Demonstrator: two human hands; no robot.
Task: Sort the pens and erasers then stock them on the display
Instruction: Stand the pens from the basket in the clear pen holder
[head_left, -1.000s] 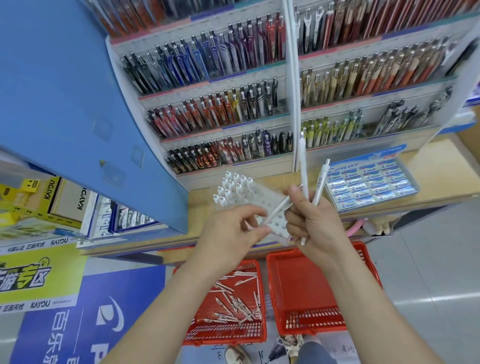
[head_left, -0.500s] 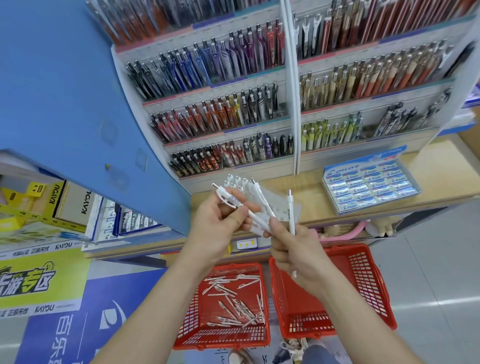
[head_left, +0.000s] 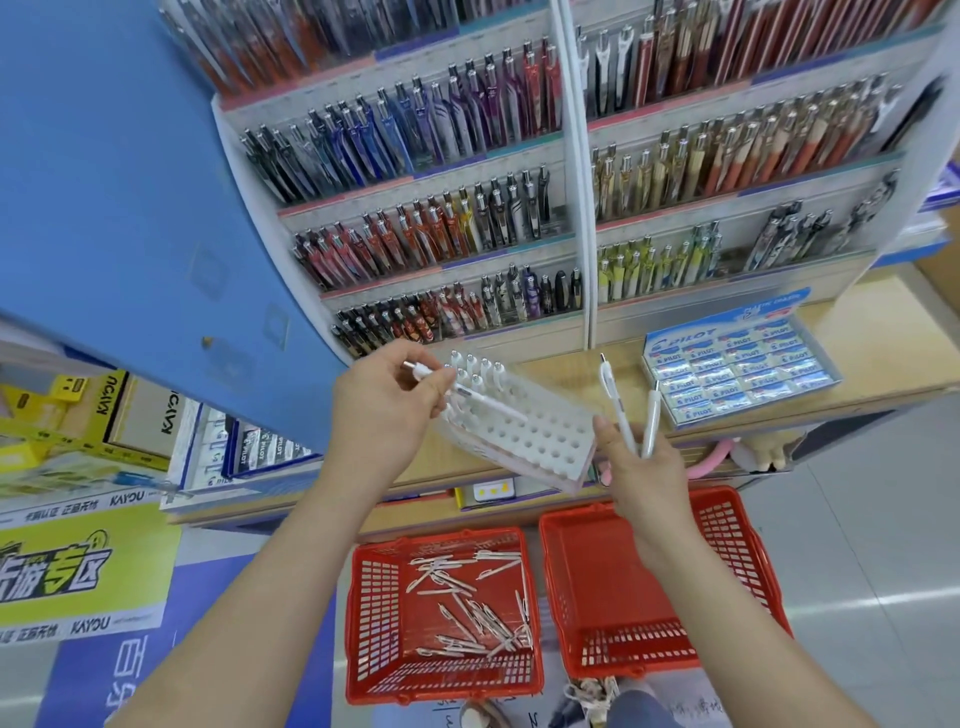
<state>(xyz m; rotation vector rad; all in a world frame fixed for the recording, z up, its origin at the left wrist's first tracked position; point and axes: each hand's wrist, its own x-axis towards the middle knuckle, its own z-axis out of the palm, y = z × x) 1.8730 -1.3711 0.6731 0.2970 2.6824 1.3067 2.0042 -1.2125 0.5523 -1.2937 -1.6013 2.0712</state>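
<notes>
Containers first. The white holed pen rack (head_left: 524, 439) sits at frame centre on the wooden shelf (head_left: 862, 338). Only its far-left rows are filled, with white pens standing cap-up (head_left: 478, 364); the other holes show open. The left red basket (head_left: 361, 623), lower centre on the floor, holds a loose scatter of white pens (head_left: 467, 603) lying at all angles. The right red basket (head_left: 737, 540) stands just beside it. The blue Pilot eraser box (head_left: 737, 369), right of centre on the shelf, is packed with sleeved erasers in neat rows. The tiered display (head_left: 441, 234) fills the upper frame with rows of dark, red and gold pens.

Hands – the left hand (head_left: 384, 415) pinches one white pen (head_left: 485, 400) between thumb and fingertips, and the pen lies slantwise over the rack's filled corner. The right hand (head_left: 641, 473) grips two white pens (head_left: 618, 402), tips up and splayed in a V, at the rack's right end.

Hard to see – the lower ends of the two pens are buried in the right palm. The rack's left corner is behind the left hand, so I cannot tell if the fingers touch the rack. The top display rows are blurred. A pink item (head_left: 706, 460) under the shelf is half hidden. A shoe (head_left: 592, 696) is cut off at the bottom edge. The blue panel (head_left: 104, 182) at upper left blocks whatever is behind it.
</notes>
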